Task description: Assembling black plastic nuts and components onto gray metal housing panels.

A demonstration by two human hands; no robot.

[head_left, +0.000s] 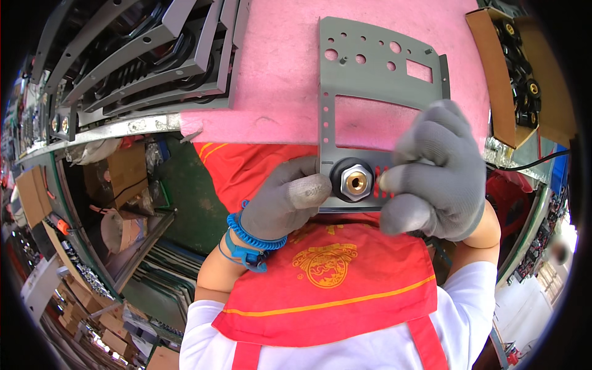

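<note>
A grey sheet-metal panel (382, 83) with round holes, a square cutout and a wide opening lies partly on the pink tabletop, its near end overhanging the front edge. Gloved in grey, my left hand (290, 194) grips the panel's near left edge, thumb on its face. Close to that thumb sits a brass-centred fitting (356, 182) with a silver hex nut and black ring. Just right of the fitting is my gloved right hand (441, 176), fingers bent, thumb and forefinger apart with nothing visible between them. It covers the panel's near right side and red slotted marks.
Several grey metal frames with black parts (154, 61) are stacked at the left of the pink tabletop (277, 68). On the right stands a cardboard box (493, 74) of black, brass-centred fittings. A blue coiled cord (253, 237) circles my left wrist. A red apron covers my front.
</note>
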